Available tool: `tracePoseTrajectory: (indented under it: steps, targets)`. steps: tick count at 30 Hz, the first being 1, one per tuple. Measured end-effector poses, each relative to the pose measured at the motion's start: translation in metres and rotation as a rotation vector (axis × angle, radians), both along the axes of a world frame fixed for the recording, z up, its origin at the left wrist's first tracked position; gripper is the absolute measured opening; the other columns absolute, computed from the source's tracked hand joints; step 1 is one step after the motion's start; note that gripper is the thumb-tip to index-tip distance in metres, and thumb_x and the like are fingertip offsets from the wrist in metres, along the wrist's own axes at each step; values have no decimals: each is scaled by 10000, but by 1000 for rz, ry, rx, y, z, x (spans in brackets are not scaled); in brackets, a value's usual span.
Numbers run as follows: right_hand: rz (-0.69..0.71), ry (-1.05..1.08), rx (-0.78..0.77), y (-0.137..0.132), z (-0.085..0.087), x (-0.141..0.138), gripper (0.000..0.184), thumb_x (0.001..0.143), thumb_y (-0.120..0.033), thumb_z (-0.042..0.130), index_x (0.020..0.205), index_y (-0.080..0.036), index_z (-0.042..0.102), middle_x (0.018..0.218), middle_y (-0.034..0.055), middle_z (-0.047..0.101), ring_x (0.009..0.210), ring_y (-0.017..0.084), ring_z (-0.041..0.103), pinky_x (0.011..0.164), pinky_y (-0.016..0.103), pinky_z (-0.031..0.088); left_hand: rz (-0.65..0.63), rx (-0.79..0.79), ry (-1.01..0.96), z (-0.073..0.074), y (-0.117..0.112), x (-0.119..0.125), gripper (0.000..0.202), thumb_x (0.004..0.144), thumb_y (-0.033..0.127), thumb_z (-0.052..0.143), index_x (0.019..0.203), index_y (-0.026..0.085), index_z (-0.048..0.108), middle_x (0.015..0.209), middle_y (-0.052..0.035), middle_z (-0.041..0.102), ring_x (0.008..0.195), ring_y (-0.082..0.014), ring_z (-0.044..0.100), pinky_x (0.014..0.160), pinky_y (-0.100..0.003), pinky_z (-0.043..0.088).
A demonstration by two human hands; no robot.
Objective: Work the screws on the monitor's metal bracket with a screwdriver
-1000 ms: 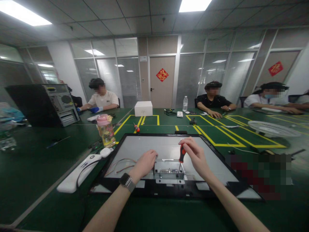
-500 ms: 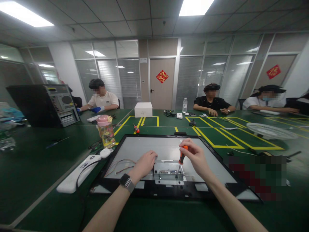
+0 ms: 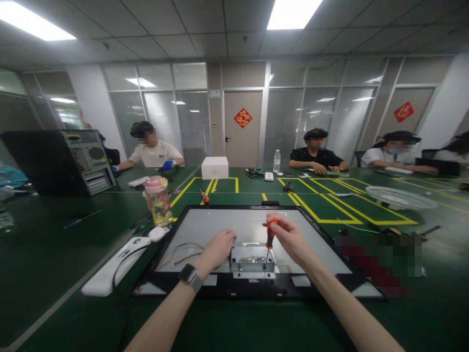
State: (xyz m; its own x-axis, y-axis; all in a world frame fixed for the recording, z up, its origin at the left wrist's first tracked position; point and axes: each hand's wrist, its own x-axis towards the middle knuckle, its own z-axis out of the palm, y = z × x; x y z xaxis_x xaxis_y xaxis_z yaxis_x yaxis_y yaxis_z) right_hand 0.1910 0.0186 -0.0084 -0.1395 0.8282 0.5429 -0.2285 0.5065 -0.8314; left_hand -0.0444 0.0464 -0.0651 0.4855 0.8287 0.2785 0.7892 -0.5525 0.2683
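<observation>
A black-framed display panel (image 3: pixel 190 222) lies on the green table with its pale grey back up. At its near edge stands a small metal bracket (image 3: pixel 252 266) with connector ports. My left hand (image 3: pixel 219 247) is curled against the bracket's upper left corner, fingers pressed together; the thumb is hidden. In my right hand (image 3: pixel 289 234) is an orange-and-black screwdriver (image 3: pixel 270 237), gripped by its handle. The shaft points steeply down, its tip at the right part of the bracket. Thin loose wires (image 3: pixel 179 252) lie on the panel left of my left hand.
Left of the panel are a white power strip (image 3: pixel 113 269) and a pink-lidded bottle (image 3: pixel 158 203). A computer case (image 3: pixel 47 161) stands far left. Beyond the panel are a white box (image 3: pixel 215 168), a water bottle (image 3: pixel 277 161) and a white round dish-like object (image 3: pixel 399 196). Several people sit across the table.
The whole view has shifted slightly. My hands keep their places at the bracket, the screwdriver still upright there. Across the table, a person's blue-gloved hand has moved to the right.
</observation>
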Motion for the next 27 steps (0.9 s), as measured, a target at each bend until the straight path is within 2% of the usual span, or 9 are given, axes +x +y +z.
tracePoseTrajectory:
  steps: [3, 7, 9, 13, 15, 19, 21, 25, 27]
  targets:
    - [-27, -52, 6, -1, 0, 1, 206, 786, -436, 693, 895, -268, 738, 868, 25, 636, 803, 192, 583, 766, 336, 467, 0, -3, -2, 1, 0, 0, 342, 961, 141, 294, 1118, 145, 598, 1158, -103, 608, 1108, -192, 551, 999, -318, 414]
    - [58, -46, -20, -3, 2, 0, 280, 863, -441, 599, 1040, -247, 696, 864, 46, 663, 835, 207, 597, 785, 357, 470, 4, -7, -4, 1, 0, 0, 344, 959, 143, 292, 1109, 144, 601, 1144, -101, 610, 1092, -190, 558, 997, -313, 417]
    - [85, -16, -20, -3, 2, -1, 250, 859, -443, 603, 968, -240, 701, 873, 47, 650, 825, 201, 591, 764, 347, 475, 1, -7, -7, 1, 0, 0, 344, 958, 143, 292, 1107, 150, 602, 1137, -96, 610, 1083, -185, 561, 994, -308, 418]
    - [62, -17, -5, -3, 3, 0, 193, 753, -431, 726, 767, -240, 709, 892, 27, 610, 788, 183, 584, 749, 328, 481, 2, -9, -16, 1, -1, 0, 352, 958, 144, 283, 1109, 146, 602, 1128, -96, 609, 1075, -184, 562, 992, -307, 420]
    - [38, -40, -9, -4, 5, 1, 180, 748, -423, 734, 785, -248, 720, 863, 18, 610, 772, 177, 586, 755, 323, 477, 6, -11, -20, 2, -1, 1, 356, 958, 146, 280, 1110, 146, 601, 1136, -97, 608, 1080, -184, 560, 996, -309, 417]
    - [66, -68, -33, -6, 6, 0, 247, 834, -442, 640, 977, -252, 707, 840, 36, 659, 831, 201, 607, 803, 354, 475, 12, -16, -24, 4, -3, 1, 352, 958, 153, 286, 1103, 145, 607, 1139, -100, 610, 1073, -187, 564, 992, -312, 421]
    - [112, -40, -48, -6, 6, -1, 253, 839, -459, 627, 955, -246, 697, 876, 44, 657, 857, 208, 608, 823, 370, 482, 15, -16, -23, 4, -3, 1, 351, 959, 156, 288, 1097, 149, 610, 1128, -99, 614, 1059, -187, 570, 982, -311, 429]
    - [165, 17, -76, -5, 3, -4, 223, 767, -454, 711, 800, -235, 681, 891, 23, 620, 829, 192, 603, 824, 367, 500, 12, -11, -18, 3, -2, 2, 350, 961, 154, 287, 1102, 151, 607, 1126, -94, 617, 1067, -184, 566, 988, -308, 422]
    - [151, 4, -88, -6, 3, -4, 206, 790, -435, 696, 866, -244, 685, 827, 15, 627, 791, 185, 603, 783, 352, 502, 12, -10, -13, 2, -2, 2, 350, 958, 148, 289, 1108, 142, 605, 1136, -99, 615, 1077, -187, 563, 993, -309, 418]
